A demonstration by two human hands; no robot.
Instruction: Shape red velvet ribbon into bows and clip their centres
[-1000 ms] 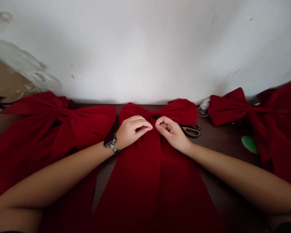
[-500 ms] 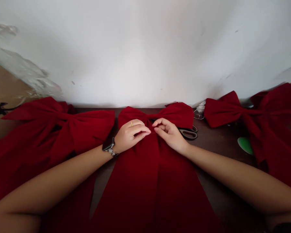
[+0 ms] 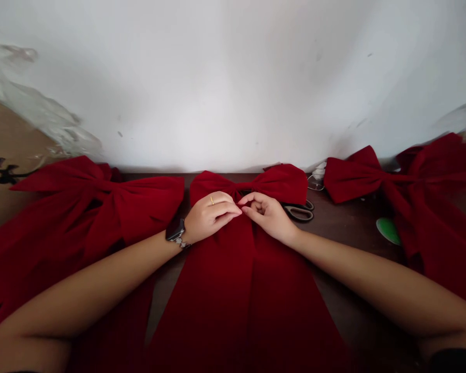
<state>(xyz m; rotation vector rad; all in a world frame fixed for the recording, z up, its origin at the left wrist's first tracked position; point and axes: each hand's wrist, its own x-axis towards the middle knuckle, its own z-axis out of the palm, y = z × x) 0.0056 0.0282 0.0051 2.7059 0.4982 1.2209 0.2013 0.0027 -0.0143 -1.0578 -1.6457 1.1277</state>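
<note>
A large red fabric bow with two long tails lies in front of me. Over its centre, just below the knot, my left hand is closed in a pinch, palm down, with a ring on one finger. Opposite it, my right hand pinches with thumb and index finger, the other fingers curled. The fingertips of both hands meet or nearly meet. A thin thread-like strand showed between them a moment ago; now the fingers hide most of it.
Scissors lie partly under the bow's right loop. More red bows rest at the left and right. A round green item sits on the dark table. Behind stands a white wall; a cardboard box is far left.
My right hand has moved slightly left, closing the small gap between the two hands' fingertips. My left hand stays nearly in place. The view has shifted slightly.
</note>
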